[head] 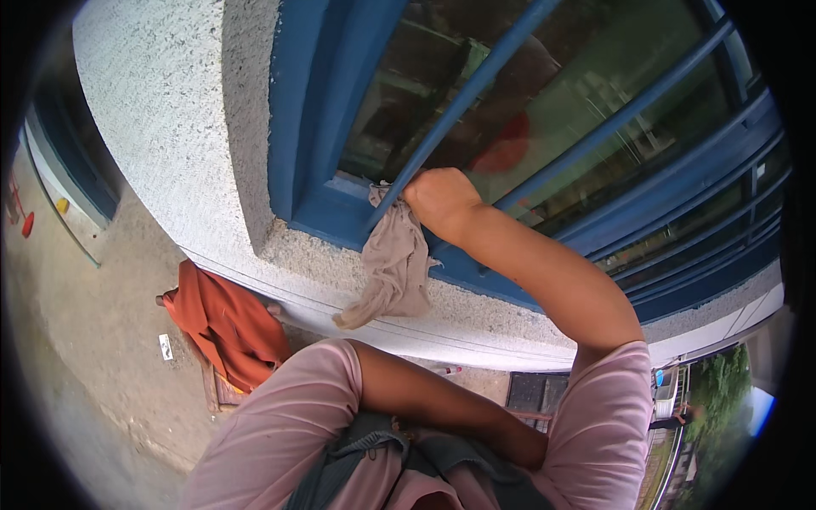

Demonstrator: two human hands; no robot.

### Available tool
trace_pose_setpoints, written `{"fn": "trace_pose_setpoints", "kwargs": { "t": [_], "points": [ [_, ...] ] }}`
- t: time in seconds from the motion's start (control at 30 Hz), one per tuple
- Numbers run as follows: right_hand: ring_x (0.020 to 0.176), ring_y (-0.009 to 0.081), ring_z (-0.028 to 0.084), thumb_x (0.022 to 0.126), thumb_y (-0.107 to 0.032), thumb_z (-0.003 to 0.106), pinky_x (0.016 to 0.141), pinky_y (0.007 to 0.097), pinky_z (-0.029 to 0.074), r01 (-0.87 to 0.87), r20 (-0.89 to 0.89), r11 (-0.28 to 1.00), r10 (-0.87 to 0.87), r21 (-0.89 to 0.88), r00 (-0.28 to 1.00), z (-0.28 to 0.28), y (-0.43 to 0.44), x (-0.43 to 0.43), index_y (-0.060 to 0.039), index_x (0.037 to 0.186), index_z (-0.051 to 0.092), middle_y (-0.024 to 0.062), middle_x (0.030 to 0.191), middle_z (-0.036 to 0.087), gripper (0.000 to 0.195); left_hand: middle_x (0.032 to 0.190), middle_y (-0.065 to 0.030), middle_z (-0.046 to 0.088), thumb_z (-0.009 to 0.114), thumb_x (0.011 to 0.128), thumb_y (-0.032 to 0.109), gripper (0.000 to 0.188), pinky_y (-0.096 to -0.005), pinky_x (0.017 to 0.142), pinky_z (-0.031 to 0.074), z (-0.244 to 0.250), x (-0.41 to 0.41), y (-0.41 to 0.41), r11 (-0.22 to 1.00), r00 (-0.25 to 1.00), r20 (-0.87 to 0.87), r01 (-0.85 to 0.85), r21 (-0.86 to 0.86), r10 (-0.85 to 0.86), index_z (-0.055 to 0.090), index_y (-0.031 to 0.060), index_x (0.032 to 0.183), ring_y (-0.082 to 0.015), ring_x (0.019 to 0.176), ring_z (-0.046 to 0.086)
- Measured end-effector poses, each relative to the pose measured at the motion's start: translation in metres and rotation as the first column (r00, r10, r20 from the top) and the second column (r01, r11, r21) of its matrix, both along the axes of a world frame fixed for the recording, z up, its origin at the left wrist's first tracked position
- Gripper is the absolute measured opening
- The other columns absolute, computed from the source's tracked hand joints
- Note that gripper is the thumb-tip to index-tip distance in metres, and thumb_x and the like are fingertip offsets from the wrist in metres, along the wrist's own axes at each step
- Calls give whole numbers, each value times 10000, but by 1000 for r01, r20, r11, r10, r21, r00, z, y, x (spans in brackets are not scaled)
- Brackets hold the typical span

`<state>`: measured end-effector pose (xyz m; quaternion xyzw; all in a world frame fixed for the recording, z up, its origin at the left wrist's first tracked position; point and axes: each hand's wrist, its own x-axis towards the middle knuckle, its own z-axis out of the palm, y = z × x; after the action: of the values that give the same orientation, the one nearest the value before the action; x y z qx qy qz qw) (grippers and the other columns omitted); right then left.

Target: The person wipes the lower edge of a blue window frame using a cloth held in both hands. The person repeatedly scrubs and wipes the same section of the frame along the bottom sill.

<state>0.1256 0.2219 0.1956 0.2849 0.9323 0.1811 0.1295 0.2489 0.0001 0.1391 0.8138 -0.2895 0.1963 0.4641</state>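
My right hand (444,199) is closed into a fist on a greyish-beige rag (398,264) beside a blue metal window bar (468,95). Its knuckles lie close to the window glass (567,121), and its fingers are turned out of sight. The rag's loose end hangs over the blue window frame (325,207) and the rough concrete sill (319,255). My left forearm (440,395) crosses low in front of my body; the left hand is out of view behind my right sleeve (602,414).
Orange-red cloth (229,325) drapes over a wooden seat below the white wall (159,115). On the concrete floor (121,331) lies a small white card (166,347). A bottle (449,370) lies near the wall's foot. Another person (672,419) is far off at right, beside a railing.
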Motion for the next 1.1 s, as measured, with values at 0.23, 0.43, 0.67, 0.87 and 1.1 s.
{"fn": "trace_pose_setpoints", "kwargs": {
  "t": [0.23,0.43,0.67,0.87,1.1],
  "points": [
    [842,284,682,824,-85,542,708,391,559,-8,150,999,13,-39,989,48,-19,-8,-54,911,693,117,848,694,177,983,-281,653,586,783,173,302,-431,844,506,-36,64,-31,973,879,459,-201,115,127,665,-85,917,-394,939,637],
    [802,314,678,793,-78,568,674,397,560,-10,50,999,12,-44,999,12,-8,5,-27,837,686,144,809,683,135,836,-255,656,587,782,188,271,-446,742,515,-29,45,-15,998,956,292,1,-60,16,666,-69,819,-390,804,646],
    [795,302,672,794,-78,574,658,393,558,-72,-80,997,74,26,994,-12,0,1,-42,827,693,131,842,667,129,825,-248,661,561,805,155,242,-432,739,518,-68,103,-42,964,913,397,-183,194,93,672,-58,781,-386,790,649],
    [804,262,677,767,-69,590,656,373,567,-100,24,995,99,15,995,-9,-2,5,-46,820,690,122,851,666,115,1220,-253,592,533,859,153,371,-398,1024,417,-15,17,-4,999,985,168,33,33,-38,618,-69,1144,-357,1163,551],
    [903,248,690,775,-42,602,691,350,580,71,178,996,-79,54,981,-7,-9,-10,-48,961,691,96,960,700,206,1354,-226,522,555,913,297,554,-375,1104,335,-11,-7,5,900,999,24,38,-435,-31,481,-67,1324,-315,1288,466]
  ]
}}
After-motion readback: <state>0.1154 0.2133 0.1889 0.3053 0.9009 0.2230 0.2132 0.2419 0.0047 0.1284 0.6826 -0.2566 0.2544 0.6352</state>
